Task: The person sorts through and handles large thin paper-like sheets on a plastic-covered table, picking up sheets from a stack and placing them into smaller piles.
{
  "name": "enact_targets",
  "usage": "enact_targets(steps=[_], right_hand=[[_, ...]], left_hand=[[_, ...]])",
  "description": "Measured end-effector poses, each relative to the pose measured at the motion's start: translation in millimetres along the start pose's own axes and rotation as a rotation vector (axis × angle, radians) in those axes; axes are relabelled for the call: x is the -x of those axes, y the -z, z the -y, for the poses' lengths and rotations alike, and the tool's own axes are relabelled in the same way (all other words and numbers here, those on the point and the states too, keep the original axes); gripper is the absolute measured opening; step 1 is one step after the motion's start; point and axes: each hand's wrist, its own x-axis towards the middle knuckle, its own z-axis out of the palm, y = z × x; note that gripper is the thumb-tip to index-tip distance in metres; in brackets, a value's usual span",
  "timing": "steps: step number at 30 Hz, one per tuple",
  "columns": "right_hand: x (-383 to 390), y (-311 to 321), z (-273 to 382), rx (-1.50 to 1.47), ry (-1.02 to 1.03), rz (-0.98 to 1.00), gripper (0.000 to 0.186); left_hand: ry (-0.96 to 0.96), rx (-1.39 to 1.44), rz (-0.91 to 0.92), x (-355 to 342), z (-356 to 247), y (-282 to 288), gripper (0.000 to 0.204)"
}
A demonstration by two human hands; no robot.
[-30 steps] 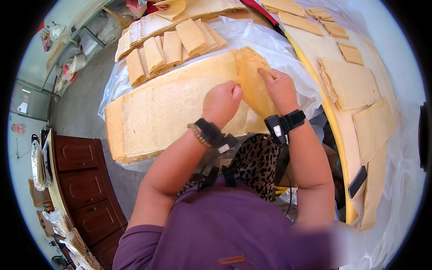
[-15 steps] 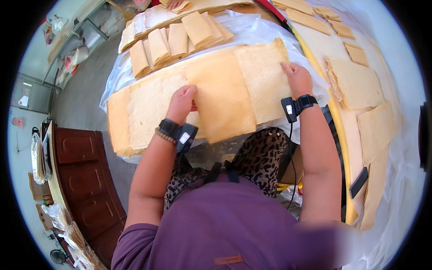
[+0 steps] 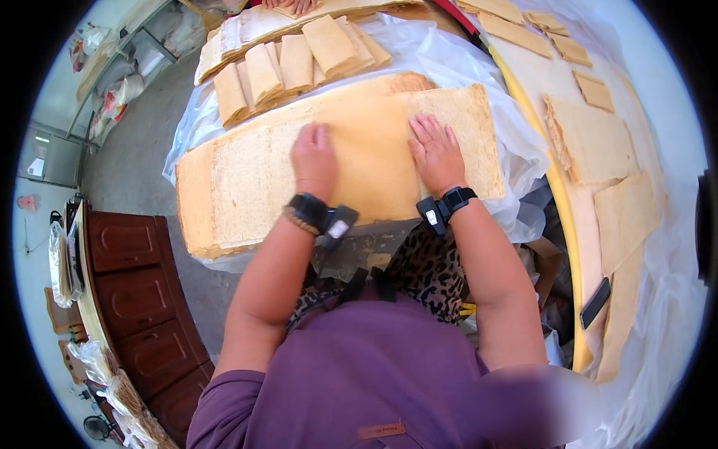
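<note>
A wide stack of tan, fibrous sheets [image 3: 247, 187] lies on crinkled translucent plastic [image 3: 520, 179], with a smoother, more orange sheet [image 3: 374, 176] across its middle. My left hand [image 3: 314, 161] rests at this sheet's left part, fingers bent and blurred, so I cannot see whether it grips. Fingers spread and laid down, my right hand [image 3: 436, 153] presses near the orange sheet's right edge, beside a paler panel [image 3: 467, 120].
Several folded tan bundles [image 3: 329, 45] sit behind the stack; beyond, a co-worker's hands [image 3: 295, 6] touch more sheets. A side table [image 3: 580, 314] at right holds sheets [image 3: 594, 138] and a black phone [image 3: 594, 303]. Dark wooden cabinets [image 3: 123, 243] stand at left, beside concrete floor [image 3: 134, 179].
The orange sheet, lifted and bunched a second ago, now lies flat. My right hand has come left from the far edge and spread open; my left hand has moved slightly up.
</note>
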Motion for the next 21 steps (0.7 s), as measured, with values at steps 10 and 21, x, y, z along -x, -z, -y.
enact_targets(steps=[10, 21], right_hand=[[5, 4, 4, 0.171, 0.013, 0.082, 0.058], [-10, 36, 111, -0.128, 0.377, 0.012, 0.046]], left_hand=[[0.137, 0.206, 0.101, -54, 57, 173, 0.024], [0.250, -0.123, 0.062, -25, 160, 180, 0.051]])
